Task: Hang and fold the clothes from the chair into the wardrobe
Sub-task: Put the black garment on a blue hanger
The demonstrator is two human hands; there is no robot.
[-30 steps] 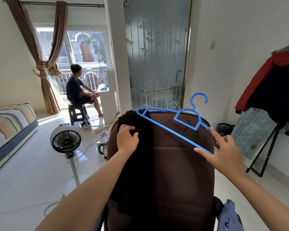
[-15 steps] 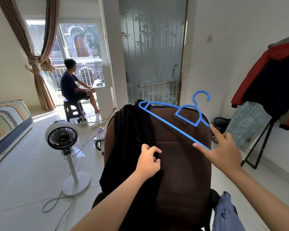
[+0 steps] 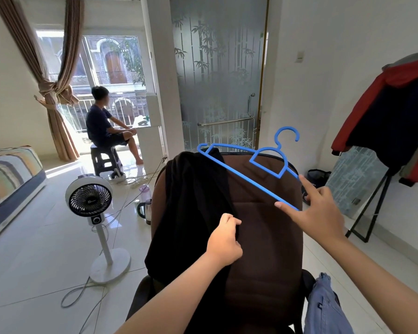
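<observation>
Left hand [image 3: 225, 242] grips black garment [image 3: 191, 213], right hand [image 3: 316, 213] blue hanger [image 3: 249, 169]

Single head-worn wide-angle view, looking forward and slightly down, close over the brown chair back [image 3: 263, 225]; room beyond visible.

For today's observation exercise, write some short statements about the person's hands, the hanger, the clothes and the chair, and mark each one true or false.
1. The left hand grips the black garment draped over the brown chair. True.
2. The right hand holds a red hanger. False: the blue hanger.
3. The black garment is already on the hanger. False: it lies on the chair back.
4. A blue denim garment shows at the chair's lower right. True.
5. The standing fan is right of the chair. False: left.
</observation>
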